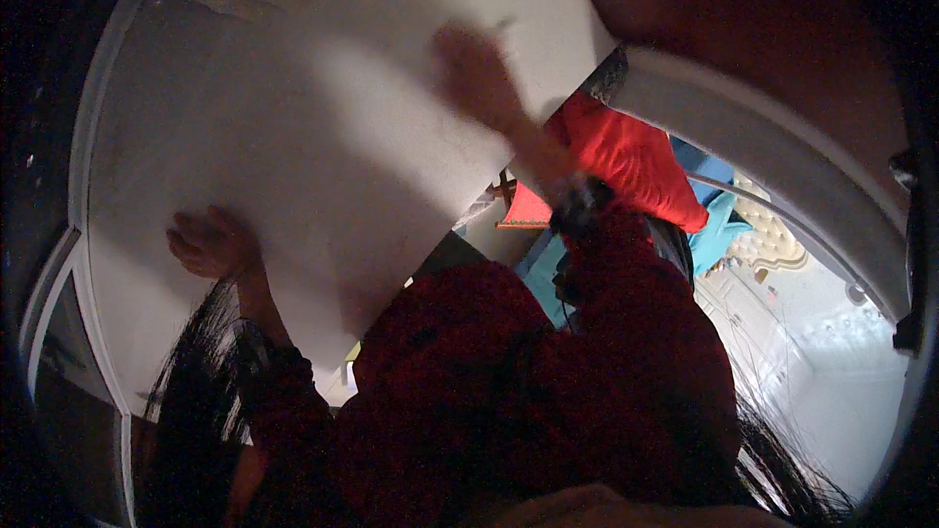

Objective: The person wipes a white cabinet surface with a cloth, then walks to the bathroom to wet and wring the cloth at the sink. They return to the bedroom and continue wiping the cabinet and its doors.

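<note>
A large white flat surface (293, 137), like a mattress or board, fills the upper left of the view. My left hand (210, 244) lies against its lower left part with the fingers curled; whether it grips anything is unclear. My right hand (474, 73) is blurred and rests flat on the upper right part of the same surface, fingers apart. Both arms wear dark red sleeves (626, 332), and a dark band sits at the right wrist (579, 203).
A red cloth (631, 152) lies past the white surface's right edge, with blue items (719, 225) beside it. A white curved frame (773, 137) runs along the right, and a white frame (88, 186) along the left. Long dark hair (196, 381) hangs low in view.
</note>
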Motion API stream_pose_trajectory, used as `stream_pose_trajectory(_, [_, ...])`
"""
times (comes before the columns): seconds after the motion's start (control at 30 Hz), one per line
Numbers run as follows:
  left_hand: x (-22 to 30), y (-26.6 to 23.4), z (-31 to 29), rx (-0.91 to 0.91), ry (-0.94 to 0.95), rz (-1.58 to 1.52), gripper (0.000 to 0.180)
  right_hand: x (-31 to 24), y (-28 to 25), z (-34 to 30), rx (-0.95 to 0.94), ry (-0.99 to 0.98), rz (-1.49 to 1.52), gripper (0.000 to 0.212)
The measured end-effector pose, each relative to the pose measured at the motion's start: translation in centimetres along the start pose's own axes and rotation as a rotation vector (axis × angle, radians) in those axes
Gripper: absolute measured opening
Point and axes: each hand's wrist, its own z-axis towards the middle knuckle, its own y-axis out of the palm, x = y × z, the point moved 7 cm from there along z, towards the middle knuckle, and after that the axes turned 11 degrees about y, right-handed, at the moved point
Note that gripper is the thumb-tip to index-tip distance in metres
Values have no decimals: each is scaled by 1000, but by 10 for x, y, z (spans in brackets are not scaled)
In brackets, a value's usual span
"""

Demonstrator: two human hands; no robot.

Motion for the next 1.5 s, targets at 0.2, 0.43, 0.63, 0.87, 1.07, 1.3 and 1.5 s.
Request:
stream_pose_trajectory(0.2, [5, -6, 11, -113, -75, 36, 56, 218, -41, -67, 642, 673, 113, 40])
stream_pose_trajectory(0.43, [7, 14, 29, -668, -29, 219, 39, 163, -37, 97, 651, 682, 593, 37])
stream_pose_trajectory(0.63, [15, 4, 31, -178, 208, 242, 42, 10, -31, 239, 230, 415, -10, 44])
stream_pose_trajectory(0.87, [-24, 37, 7, -504, -58, 6, 55, 90, -43, 232, -30, 423, -187, 54])
stream_pose_trajectory(1.07, [-31, 34, -5, -300, -57, 140, 59, 149, -59, 102, 376, 241, -62, 55])
stream_pose_trajectory(1.3, [-7, 25, 2, -328, 39, 118, 61, 204, -41, 27, 356, 507, 42, 57])
stream_pose_trajectory(1.5, [25, -8, 17, -157, 54, 1, 58, 190, -44, -15, 168, 846, 1028, 35])
